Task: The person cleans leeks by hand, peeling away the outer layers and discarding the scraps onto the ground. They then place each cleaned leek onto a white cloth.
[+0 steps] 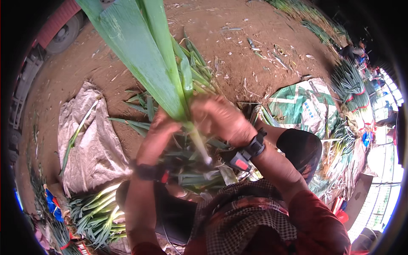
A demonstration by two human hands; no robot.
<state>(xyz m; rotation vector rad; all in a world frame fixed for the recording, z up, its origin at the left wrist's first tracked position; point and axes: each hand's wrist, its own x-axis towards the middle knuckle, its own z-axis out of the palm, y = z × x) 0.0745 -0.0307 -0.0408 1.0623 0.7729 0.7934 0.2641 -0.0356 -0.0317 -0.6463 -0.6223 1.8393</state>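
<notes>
A leek (137, 57) with broad green leaves slants across the middle, its pale root end (204, 153) pointing down towards my lap. My left hand (164, 122) is closed around it where the leaves meet the stem. Against the other side of the stem is my right hand (220, 118), curled and blurred, at the lower end of a narrower leaf (186, 75). The blur hides whether its fingers grip that leaf. Below both hands, loose leek leaves (200, 178) lie in a heap between my legs.
To the left, a pale woven sack (92, 134) lies on bare soil, with a pile of trimmed leeks (98, 213) nearer me. A green and white sack (302, 108) and tied leek bundles (355, 92) are at right. A vehicle wheel (65, 33) stands far left.
</notes>
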